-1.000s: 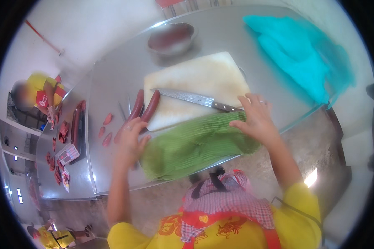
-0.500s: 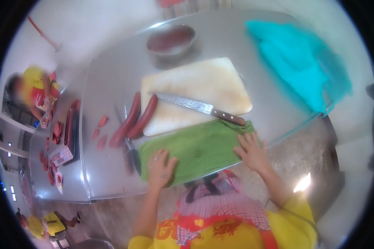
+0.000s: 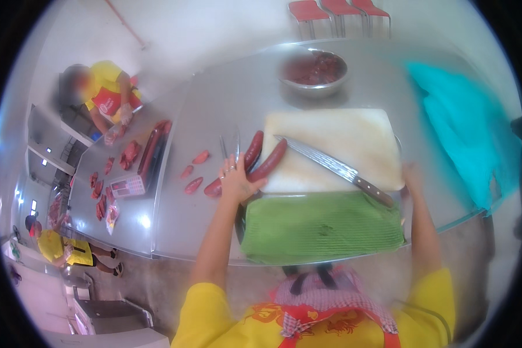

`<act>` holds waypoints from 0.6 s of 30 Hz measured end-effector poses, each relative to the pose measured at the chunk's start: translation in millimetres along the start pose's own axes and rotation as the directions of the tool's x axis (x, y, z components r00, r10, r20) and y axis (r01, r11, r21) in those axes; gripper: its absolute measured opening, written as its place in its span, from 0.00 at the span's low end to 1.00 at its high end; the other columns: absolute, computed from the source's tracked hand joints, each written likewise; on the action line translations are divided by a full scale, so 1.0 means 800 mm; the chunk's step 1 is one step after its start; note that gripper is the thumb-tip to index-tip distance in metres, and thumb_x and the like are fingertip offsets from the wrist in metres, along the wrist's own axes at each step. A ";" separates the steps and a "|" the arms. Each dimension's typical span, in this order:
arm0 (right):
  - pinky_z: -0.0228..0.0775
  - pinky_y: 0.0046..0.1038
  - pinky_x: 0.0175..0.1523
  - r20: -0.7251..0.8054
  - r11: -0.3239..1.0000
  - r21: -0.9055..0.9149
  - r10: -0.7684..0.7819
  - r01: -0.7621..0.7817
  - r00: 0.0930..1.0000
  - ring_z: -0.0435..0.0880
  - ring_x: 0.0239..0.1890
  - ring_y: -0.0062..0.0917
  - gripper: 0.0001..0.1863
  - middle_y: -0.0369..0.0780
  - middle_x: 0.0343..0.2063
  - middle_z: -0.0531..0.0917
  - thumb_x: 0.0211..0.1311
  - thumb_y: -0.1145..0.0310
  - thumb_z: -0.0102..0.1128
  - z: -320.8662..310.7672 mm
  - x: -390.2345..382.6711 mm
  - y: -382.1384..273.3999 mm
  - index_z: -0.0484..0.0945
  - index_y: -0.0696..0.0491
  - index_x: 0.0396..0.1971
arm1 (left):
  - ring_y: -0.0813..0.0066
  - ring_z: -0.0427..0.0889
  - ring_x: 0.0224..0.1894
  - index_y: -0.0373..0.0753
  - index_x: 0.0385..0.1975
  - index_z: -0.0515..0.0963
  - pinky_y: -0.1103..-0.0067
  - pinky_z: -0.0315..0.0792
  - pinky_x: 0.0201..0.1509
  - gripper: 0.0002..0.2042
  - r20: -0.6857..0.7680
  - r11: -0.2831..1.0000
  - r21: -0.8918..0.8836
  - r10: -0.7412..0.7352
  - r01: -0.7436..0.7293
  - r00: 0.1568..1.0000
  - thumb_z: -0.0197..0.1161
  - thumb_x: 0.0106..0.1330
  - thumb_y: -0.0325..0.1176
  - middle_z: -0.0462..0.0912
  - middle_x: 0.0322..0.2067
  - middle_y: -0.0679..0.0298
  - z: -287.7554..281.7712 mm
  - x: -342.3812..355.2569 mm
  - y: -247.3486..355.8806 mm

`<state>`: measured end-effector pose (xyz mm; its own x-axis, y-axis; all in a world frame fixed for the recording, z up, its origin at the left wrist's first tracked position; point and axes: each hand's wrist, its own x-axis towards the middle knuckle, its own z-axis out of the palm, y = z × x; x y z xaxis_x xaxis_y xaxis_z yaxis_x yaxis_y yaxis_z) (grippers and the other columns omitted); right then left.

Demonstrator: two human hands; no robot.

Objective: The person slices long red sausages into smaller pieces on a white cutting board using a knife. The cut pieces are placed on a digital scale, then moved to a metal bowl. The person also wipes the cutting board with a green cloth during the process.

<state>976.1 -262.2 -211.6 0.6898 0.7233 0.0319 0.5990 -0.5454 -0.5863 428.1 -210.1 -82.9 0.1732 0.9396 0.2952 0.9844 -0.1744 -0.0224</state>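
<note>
My left hand (image 3: 236, 181), fingers spread, rests over the lower ends of two red sausages (image 3: 272, 161) at the left side of the white cutting board (image 3: 330, 127). My right hand (image 3: 410, 177) is at the board's right edge; its fingertips are hard to make out. A long knife (image 3: 319, 156) with a wooden handle lies slanted on the board, its handle toward my right. A folded green cloth (image 3: 322, 226) lies along the table's near edge below the board. Thin metal tools (image 3: 222, 145) and several short sausage pieces (image 3: 192, 185) lie left of the sausages.
Steel bowl of dark meat (image 3: 325, 87) behind the board; turquoise sheet (image 3: 458, 133) at right. Left table (image 3: 127, 226) holds meat pieces, long sausages and a calculator-like device (image 3: 127, 186), with a co-worker (image 3: 107, 81) bending there. Another person (image 3: 55, 246) stands lower left. Red stools (image 3: 336, 10) beyond.
Both hands have lifted off the green cloth and moved up, my left onto the sausages, my right to the board's right edge. The cloth now lies flatter. The view has shifted.
</note>
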 end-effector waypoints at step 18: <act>0.71 0.38 0.43 -0.053 0.999 -0.030 0.024 -0.026 0.998 0.82 0.39 0.41 0.23 0.47 0.34 0.83 0.62 0.47 0.51 -0.024 -0.012 -0.024 0.75 0.54 0.37 | 0.50 0.80 0.48 0.27 0.48 0.70 0.66 0.71 0.54 0.34 0.492 0.957 -0.097 -0.192 0.273 0.849 0.67 0.42 0.43 0.80 0.42 0.41 -0.043 0.063 -0.005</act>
<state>965.3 -266.8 -185.2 0.7246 0.6866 0.0605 0.5928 -0.5761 -0.5628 431.7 -172.0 -34.9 -0.0272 0.9763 -0.2147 0.9865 0.0610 0.1521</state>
